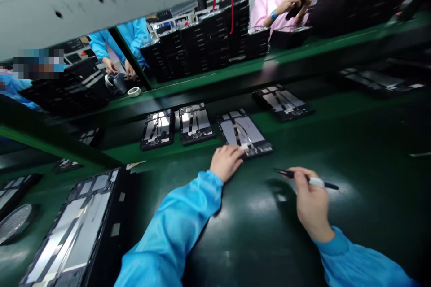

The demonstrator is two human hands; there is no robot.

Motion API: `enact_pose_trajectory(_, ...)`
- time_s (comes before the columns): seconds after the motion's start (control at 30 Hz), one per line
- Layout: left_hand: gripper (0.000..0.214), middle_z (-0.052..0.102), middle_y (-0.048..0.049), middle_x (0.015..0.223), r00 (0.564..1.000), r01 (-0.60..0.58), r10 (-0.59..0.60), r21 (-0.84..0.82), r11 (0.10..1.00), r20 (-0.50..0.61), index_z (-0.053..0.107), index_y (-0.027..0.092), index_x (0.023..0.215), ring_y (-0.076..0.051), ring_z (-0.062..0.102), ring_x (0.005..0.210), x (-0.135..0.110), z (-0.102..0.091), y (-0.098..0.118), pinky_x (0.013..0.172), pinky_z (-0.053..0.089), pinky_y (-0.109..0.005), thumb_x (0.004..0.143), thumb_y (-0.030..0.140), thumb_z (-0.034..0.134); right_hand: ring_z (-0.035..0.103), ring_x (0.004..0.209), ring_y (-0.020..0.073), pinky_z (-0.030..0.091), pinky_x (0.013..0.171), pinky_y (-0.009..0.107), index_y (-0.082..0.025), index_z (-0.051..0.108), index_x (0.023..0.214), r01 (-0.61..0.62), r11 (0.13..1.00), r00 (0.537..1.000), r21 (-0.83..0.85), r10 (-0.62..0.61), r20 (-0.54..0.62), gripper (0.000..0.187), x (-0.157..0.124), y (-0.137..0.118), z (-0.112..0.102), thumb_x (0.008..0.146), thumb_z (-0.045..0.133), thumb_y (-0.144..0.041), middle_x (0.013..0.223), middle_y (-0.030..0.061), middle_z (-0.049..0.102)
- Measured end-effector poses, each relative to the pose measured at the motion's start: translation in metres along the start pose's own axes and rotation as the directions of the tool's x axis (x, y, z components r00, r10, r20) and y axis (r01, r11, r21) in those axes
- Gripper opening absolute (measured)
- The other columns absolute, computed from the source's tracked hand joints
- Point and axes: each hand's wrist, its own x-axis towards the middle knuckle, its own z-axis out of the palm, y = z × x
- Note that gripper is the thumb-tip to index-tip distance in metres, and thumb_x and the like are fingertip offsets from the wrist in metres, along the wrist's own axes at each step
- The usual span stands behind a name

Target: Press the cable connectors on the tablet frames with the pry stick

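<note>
**Left hand on an open tablet, right hand holding tweezers**

The left hand (226,162) rests with curled fingers on the near edge of an open tablet back (244,133) lying flat on the green counter (353,143); its fingertips touch a small pale piece at that edge. The right hand (311,202) hovers nearer the camera and to the right of the tablet, apart from it, closed around black tweezers (292,175) and a white-banded pen (319,183). Two more tablet backs (177,126) lie just left.
</note>
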Motion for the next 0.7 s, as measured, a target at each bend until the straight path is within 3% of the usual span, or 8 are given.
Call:
enact_pose_trajectory(0.1, 0.031, 0.058, -0.0092, 0.125, 0.986, 0.162, -0.16, 0.03, 0.986, -0.055, 0.058, 0.015, 0.123, -0.024, 0.058, 0.115, 0.053, 0.004, -0.042, 0.096, 0.05, -0.047, 0.1, 0.034, 0.05, 0.07, 0.085, 0.0279, 0.054, 0.083, 0.045, -0.021, 0.069, 0.088, 0.001, 1.0, 0.99, -0.023, 0.002, 0.14, 0.034, -0.002, 0.007, 0.008, 0.084, 0.062, -0.055, 0.086, 0.0084, 0.073)
enact_pose_trajectory(0.2, 0.031, 0.057, -0.0097, 0.128, 0.914, 0.393, -0.387, 0.029, 0.919, -0.12, 0.059, 0.017, 0.122, -0.024, 0.058, 0.113, 0.064, -0.01, -0.089, 0.096, 0.05, -0.046, 0.096, 0.035, 0.057, 0.071, 0.087, 0.0275, 0.055, 0.08, 0.04, -0.021, 0.07, 0.09, 0.001, 0.999, 0.961, -0.044, 0.011, 0.275, 0.037, -0.004, 0.013, 0.015, 0.087, 0.058, -0.056, 0.089, 0.0086, 0.074)
enact_pose_trajectory(0.23, 0.031, 0.057, -0.0098, 0.128, 0.866, 0.486, -0.478, 0.019, 0.874, -0.149, 0.059, 0.018, 0.122, -0.023, 0.058, 0.113, 0.06, -0.019, -0.105, 0.096, 0.05, -0.046, 0.096, 0.035, 0.059, 0.07, 0.088, 0.0273, 0.054, 0.08, 0.04, -0.021, 0.07, 0.091, -0.002, 0.999, 0.953, -0.05, 0.017, 0.303, 0.037, -0.004, 0.014, 0.016, 0.088, 0.057, -0.056, 0.09, 0.0086, 0.074)
enact_pose_trajectory(0.3, 0.034, 0.057, -0.0103, 0.127, 0.72, 0.674, -0.662, -0.021, 0.739, -0.208, 0.057, 0.017, 0.124, -0.024, 0.059, 0.111, 0.044, -0.037, -0.135, 0.093, 0.051, -0.046, 0.095, 0.036, 0.059, 0.07, 0.089, 0.0269, 0.053, 0.081, 0.039, -0.021, 0.07, 0.093, -0.009, 0.999, 0.941, -0.046, 0.024, 0.337, 0.037, -0.003, 0.015, 0.019, 0.089, 0.056, -0.055, 0.091, 0.0084, 0.074)
enact_pose_trajectory(0.4, 0.037, 0.058, -0.0101, 0.125, 0.516, 0.827, -0.831, -0.131, 0.546, -0.208, 0.056, 0.016, 0.125, -0.023, 0.061, 0.107, 0.021, -0.057, -0.167, 0.09, 0.053, -0.044, 0.095, 0.036, 0.06, 0.069, 0.089, 0.0265, 0.052, 0.083, 0.039, -0.022, 0.071, 0.093, -0.025, 1.0, 0.929, -0.01, 0.027, 0.368, 0.036, -0.001, 0.015, 0.024, 0.089, 0.057, -0.055, 0.091, 0.0078, 0.074)
enact_pose_trajectory(0.47, 0.036, 0.058, -0.0093, 0.124, 0.426, 0.86, -0.888, -0.227, 0.457, -0.172, 0.057, 0.017, 0.124, -0.023, 0.061, 0.107, 0.014, -0.06, -0.177, 0.089, 0.054, -0.042, 0.094, 0.036, 0.061, 0.069, 0.089, 0.0266, 0.052, 0.083, 0.039, -0.022, 0.073, 0.093, -0.045, 0.999, 0.928, 0.015, 0.036, 0.371, 0.037, 0.0, 0.015, 0.026, 0.088, 0.059, -0.056, 0.092, 0.0081, 0.074)
enact_pose_trajectory(0.57, 0.035, 0.058, -0.0092, 0.124, 0.326, 0.854, -0.938, -0.387, 0.347, -0.12, 0.057, 0.017, 0.124, -0.023, 0.061, 0.106, 0.015, -0.056, -0.178, 0.088, 0.054, -0.042, 0.095, 0.036, 0.061, 0.07, 0.087, 0.0262, 0.054, 0.08, 0.039, -0.021, 0.074, 0.098, -0.062, 0.998, 0.935, 0.032, 0.047, 0.351, 0.043, 0.002, 0.014, 0.028, 0.087, 0.058, -0.059, 0.098, 0.0099, 0.075)
enact_pose_trajectory(0.7, 0.035, 0.059, -0.0095, 0.123, 0.251, 0.776, -0.966, -0.585, 0.234, -0.053, 0.056, 0.015, 0.124, -0.022, 0.062, 0.104, 0.003, -0.066, -0.163, 0.088, 0.054, -0.043, 0.095, 0.036, 0.059, 0.071, 0.073, 0.0228, 0.057, 0.07, 0.036, -0.018, 0.072, 0.109, -0.086, 0.994, 0.945, 0.062, 0.062, 0.32, 0.054, 0.002, 0.011, 0.026, 0.088, 0.053, -0.063, 0.083, 0.0097, 0.076)
